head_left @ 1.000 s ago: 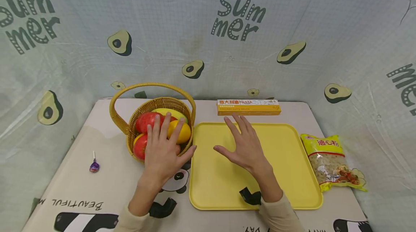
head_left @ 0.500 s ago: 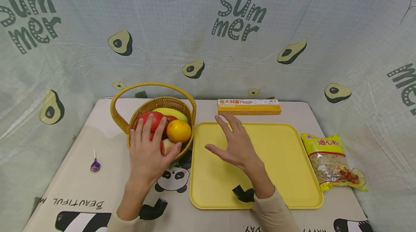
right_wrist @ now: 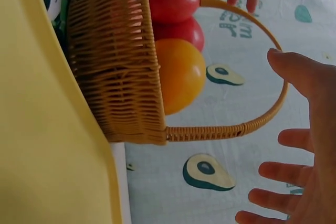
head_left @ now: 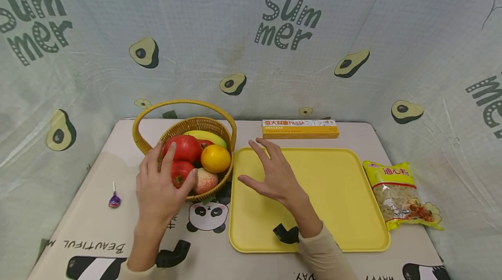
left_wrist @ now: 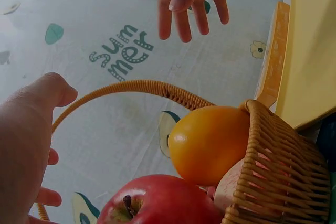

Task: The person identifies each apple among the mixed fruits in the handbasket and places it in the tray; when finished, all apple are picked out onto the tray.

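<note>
A wicker basket [head_left: 193,125] with an arched handle [head_left: 184,101] stands at the left of the table. It holds a large red fruit [head_left: 187,148], a red apple [head_left: 181,172], an orange [head_left: 215,158], a speckled pink peach [head_left: 205,181] and a yellow-green banana [head_left: 208,135]. My left hand [head_left: 158,188] is spread at the basket's left front; whether it touches the rim I cannot tell. Over the yellow tray [head_left: 313,245], right of the basket, hovers my right hand [head_left: 276,177], fingers extended and holding nothing. In the right wrist view, a gap separates my right hand [right_wrist: 312,135] from the handle.
Behind the tray lies a yellow pasta box [head_left: 300,130]. A bag of macaroni [head_left: 400,197] rests along the tray's right side. Far left on the table is a purple lollipop [head_left: 114,200]. A patterned cloth [head_left: 290,83] hangs behind and at both sides.
My left hand has moved left and slightly nearer, from over the fruit to the basket's left front, uncovering the apple and peach. My right hand has shifted left toward the basket.
</note>
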A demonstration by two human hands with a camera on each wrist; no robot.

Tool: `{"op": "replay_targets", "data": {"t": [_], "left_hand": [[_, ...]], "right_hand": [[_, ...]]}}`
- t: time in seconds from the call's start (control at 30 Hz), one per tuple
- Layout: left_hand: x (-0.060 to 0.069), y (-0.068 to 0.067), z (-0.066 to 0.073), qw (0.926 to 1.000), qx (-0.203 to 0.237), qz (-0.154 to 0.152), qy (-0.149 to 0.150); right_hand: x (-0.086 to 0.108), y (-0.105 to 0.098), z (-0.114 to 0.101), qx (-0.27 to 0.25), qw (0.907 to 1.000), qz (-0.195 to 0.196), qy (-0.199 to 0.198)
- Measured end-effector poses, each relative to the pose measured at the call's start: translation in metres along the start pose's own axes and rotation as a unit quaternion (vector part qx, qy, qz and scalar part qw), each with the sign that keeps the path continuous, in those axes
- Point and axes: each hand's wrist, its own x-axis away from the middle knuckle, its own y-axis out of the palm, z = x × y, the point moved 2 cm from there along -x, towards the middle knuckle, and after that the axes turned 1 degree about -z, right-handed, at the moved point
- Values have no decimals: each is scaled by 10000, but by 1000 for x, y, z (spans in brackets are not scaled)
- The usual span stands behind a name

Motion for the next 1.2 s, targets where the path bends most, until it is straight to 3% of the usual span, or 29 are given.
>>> {"op": "replay_targets", "data": {"t": [0.13,0.33,0.6,0.93,1.2], "left_hand": [[3,-4,-9,9993,36,-76,-366],[8,-10,-22,9959,158,55,-887],[15,-11,-35,9882,829,208,-1272],[22,-8,-52,9791,1097,126,-1711],[29,1,-62,9678,1312,-244,-2135]], "right_hand": [[-3,4,-6,-110,9999,-25,-108],[-6,12,-15,-184,9992,-10,-363],[-9,23,-23,-348,9981,-104,-505],[-12,33,-34,-627,9960,-361,-523],[-16,40,-45,-878,9931,-431,-653]]}}
